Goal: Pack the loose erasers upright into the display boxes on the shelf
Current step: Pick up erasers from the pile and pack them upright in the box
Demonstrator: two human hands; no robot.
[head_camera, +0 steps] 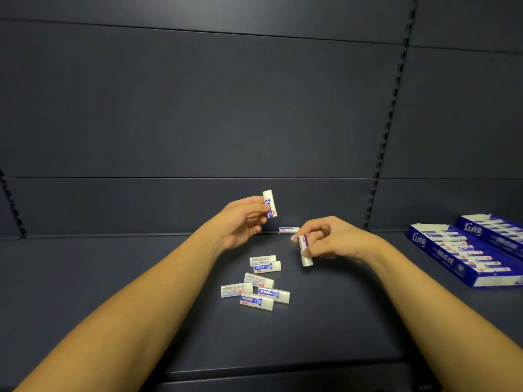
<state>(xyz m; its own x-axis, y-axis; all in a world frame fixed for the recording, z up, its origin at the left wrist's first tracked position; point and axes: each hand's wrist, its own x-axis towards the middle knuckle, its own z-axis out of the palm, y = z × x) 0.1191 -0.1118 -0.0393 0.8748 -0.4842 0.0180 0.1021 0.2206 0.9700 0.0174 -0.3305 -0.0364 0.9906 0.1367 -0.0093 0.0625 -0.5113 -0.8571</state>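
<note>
Loose erasers (256, 281): six lie flat in a scatter on the dark shelf (113, 278), labels facing various ways; a seventh, the stray eraser (287, 230), lies flat behind the scatter, close to the back panel (198, 108). Left hand (243, 222) hovers above and behind the scatter, thumb and fingers pinching one eraser (269, 204) near-upright, its white end topmost. Right hand (331, 239), right of the scatter, pinches a second eraser (305, 251) on end, slightly tilted, white end down; whether another sits behind it in the fingers, cannot tell. Display boxes (464, 250): two blue trays well to the right of the scatter, side by side, both already holding rows of erasers; free slots not readable from here. Judgement: step in hand is carrying these two across. To do it well, square each eraser upright before the move, match label direction to the rows in place, lower it end-first beside its neighbour, and release only once seated so it does not tip.
</note>
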